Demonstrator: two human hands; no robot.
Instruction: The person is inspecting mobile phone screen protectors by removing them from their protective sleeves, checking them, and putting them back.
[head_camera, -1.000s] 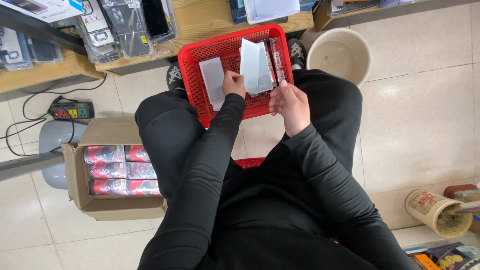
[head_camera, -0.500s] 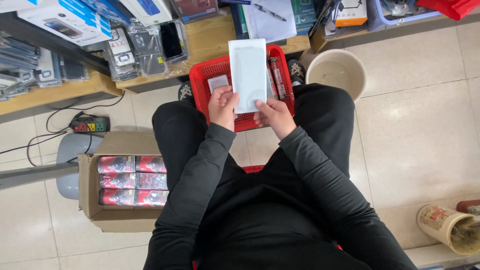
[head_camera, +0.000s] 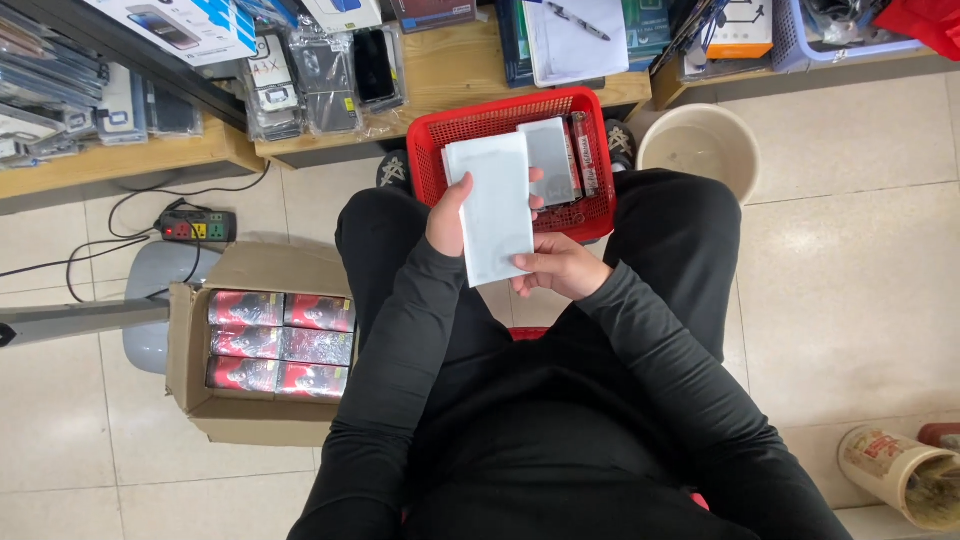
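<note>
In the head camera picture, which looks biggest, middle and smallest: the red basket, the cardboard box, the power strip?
1. Cardboard box and red basket: they look about alike, so I won't rank them.
2. Power strip: clearly smallest.
The white packet hides part of the basket.

A basket (head_camera: 430, 150) lies before the knees, a carton (head_camera: 190, 330) left.
</note>
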